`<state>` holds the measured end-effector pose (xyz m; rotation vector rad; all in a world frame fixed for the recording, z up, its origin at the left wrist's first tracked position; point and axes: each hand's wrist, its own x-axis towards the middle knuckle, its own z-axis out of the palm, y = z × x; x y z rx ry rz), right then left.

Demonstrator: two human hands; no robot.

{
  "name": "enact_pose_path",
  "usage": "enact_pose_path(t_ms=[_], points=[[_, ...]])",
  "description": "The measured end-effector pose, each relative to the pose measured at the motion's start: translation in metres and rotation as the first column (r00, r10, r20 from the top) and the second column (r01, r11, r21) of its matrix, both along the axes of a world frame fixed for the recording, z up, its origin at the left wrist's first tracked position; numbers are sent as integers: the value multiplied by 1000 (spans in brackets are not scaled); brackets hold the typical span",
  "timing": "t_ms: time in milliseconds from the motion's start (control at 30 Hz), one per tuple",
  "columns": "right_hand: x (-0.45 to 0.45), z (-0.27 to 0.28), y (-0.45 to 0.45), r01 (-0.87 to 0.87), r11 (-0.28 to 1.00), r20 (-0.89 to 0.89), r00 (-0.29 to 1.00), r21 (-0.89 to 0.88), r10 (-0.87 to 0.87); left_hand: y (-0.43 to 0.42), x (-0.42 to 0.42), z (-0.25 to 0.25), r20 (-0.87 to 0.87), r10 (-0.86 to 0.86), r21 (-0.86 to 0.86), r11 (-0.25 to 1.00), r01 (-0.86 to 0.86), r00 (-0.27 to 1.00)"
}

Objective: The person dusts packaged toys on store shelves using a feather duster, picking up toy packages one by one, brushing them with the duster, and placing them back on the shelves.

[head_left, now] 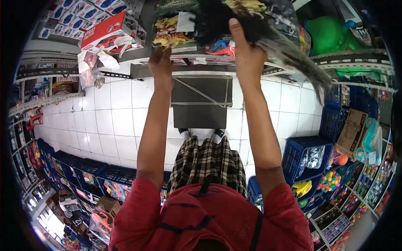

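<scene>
My right hand (250, 52) is closed around a feather duster (299, 62), its thumb pointing up. The duster's dark plumes spread over the shelf in front of me, and a long grey tail hangs to the right, blurred by motion. With fingers bent in, my left hand (161, 62) grips the near left corner of a clear pack of toy animals (175, 39). Yellow, tiger-like figures and a white label show through the plastic. A red and blue toy figure (222, 49) lies between my hands, partly covered by the duster.
A red toy car box (109, 35) with torn plastic sits left on the shelf; a green toy (333, 35) is at right. Below stands a dark step stool (200, 116) on white tiles (121, 121). Blue crates (307, 157) line the aisle behind me.
</scene>
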<state>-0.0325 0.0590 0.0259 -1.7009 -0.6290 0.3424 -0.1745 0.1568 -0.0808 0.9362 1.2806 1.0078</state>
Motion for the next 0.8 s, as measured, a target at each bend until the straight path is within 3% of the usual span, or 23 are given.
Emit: enact_pose_path(t_ms=[67,133,167,267,300,400,500,567,633,700,800], points=[[-12,-59,27,-59,989,127,991,137,41,27,-20,-36,-129,58,217,976,-29,990],[-31,-75,39,-160,984,49,986,81,157,43,-31,-41,-324,67,358,932,57,944],[-35,-87,44,-161,986,62,985,39,158,52,-31,-44,-341,25,208,977,50,940],[-36,-134,64,-44,993,216,974,-111,68,64,-36,-41,-540,-32,195,967,162,841],[-37,-127,64,32,931,178,983,-363,35,66,-38,-44,-401,-92,199,962,185,911],[-33,-134,70,98,956,231,972,-275,-34,82,-38,-50,-532,-170,124,953,275,830],[-30,-147,79,91,991,291,955,-101,-58,88,-31,-67,-366,-97,247,949,197,926],[-30,-147,82,138,990,417,900,-3,-124,100,-29,-72,-422,-152,208,944,258,894],[-30,-146,83,158,987,431,891,1,-143,101,-27,-68,-447,-134,209,946,249,884],[-30,-147,81,129,988,298,949,-83,-99,99,-24,-64,-440,-43,252,953,170,897],[-26,-155,84,203,976,339,926,-78,-166,119,-23,-93,-386,-4,352,924,151,923]])
